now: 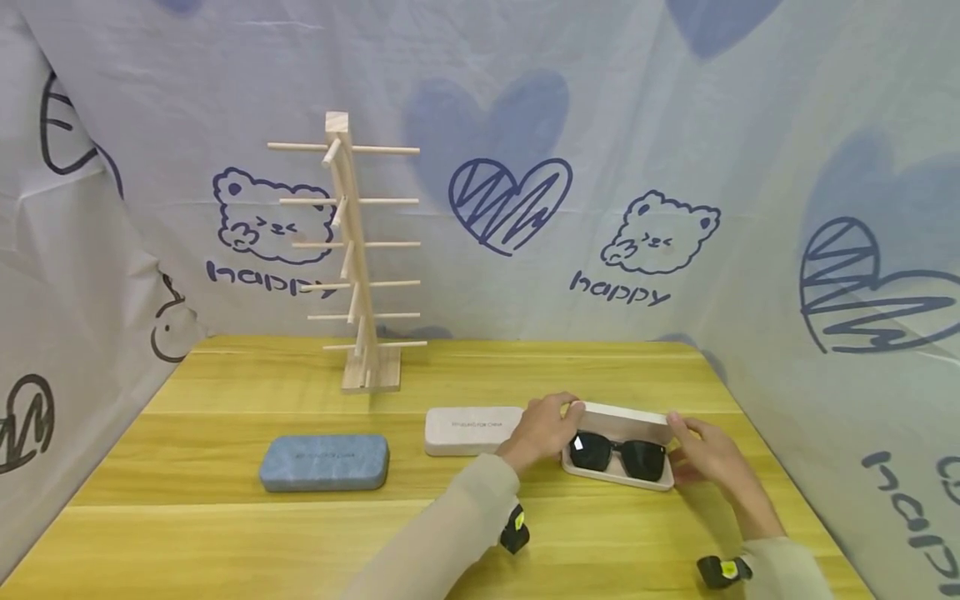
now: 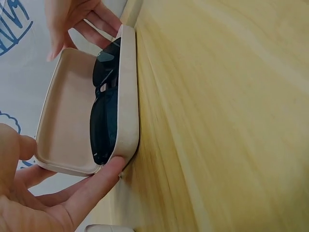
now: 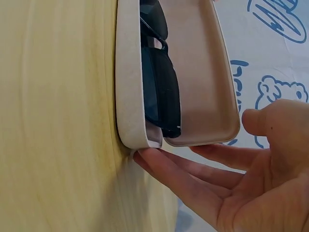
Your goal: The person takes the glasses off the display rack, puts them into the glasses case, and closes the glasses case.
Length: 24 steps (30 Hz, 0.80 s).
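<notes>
An open pale glasses case [image 1: 630, 419] stands on the table at the right, its lid raised at the back. Inside lie dark sunglasses [image 1: 642, 460], lenses facing the front; both wrist views show them against the case's front wall. My left hand [image 1: 542, 429] holds the case's left end, with a finger on the base corner and the thumb by the lid's edge in the left wrist view. At the opposite end, my right hand [image 1: 708, 452] holds the case, its fingers [image 3: 193, 181] along the end and its thumb near the lid's corner.
A closed white case [image 1: 468, 429] lies just left of my left hand, partly behind it. Farther left is a closed blue case [image 1: 325, 463]. A tall wooden rack [image 1: 352, 225] with several pegs stands at the back of the wooden table [image 1: 225, 542]. Printed cloth hangs behind.
</notes>
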Motion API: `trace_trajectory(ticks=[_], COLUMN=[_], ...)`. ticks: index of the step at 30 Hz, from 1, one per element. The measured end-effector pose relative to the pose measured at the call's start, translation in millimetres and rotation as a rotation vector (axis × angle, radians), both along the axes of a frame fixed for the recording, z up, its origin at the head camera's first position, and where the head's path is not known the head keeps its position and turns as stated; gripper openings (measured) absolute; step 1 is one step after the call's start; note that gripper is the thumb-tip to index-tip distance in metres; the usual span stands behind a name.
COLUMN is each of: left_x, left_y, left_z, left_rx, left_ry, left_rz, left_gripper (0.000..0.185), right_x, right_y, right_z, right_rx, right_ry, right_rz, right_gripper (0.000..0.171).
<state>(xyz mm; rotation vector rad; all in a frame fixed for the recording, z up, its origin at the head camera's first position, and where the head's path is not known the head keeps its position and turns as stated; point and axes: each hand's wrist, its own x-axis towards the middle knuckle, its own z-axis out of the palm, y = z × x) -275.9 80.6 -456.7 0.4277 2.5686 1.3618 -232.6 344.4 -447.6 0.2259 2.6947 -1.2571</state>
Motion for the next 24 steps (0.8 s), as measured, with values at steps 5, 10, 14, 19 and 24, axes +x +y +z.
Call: trace_trajectory(ticks=[5,10,14,19,24], left_x=[1.7,1.6,1.6,4.1,7.6], left_y=[-0.9,-0.9,-0.7,-0.5,-1.8], left_z=[1.4,0.8,-0.3,1.1,2.8], left_rx=[0.014,0.013,0.005,-0.013,-0.061], left_ry=[-0.015,-0.02,-0.025,-0.022,0.004], left_rz=[0.006,0.002,-0.007,-0.013,-0.03], left_gripper=[0.047,0.046,0.045,0.045,0.045], right_x=[-1.1,-1.0,-0.6,0.8,3.7], right_y=[-2.5,-3.7,-3.7,-2.2,1.2], right_z=[0.2,0.6,1.2,2.6,2.0], right_rx=[0.007,0.018,0.012,-0.019,-0.079], right_ry=[0.006,0.0,-0.008,-0.008,0.001], right_rz=[-0.031,-0.037,-0.018,0.017,0.065], right_gripper=[0.087,0.088,0.081,0.078,0.07])
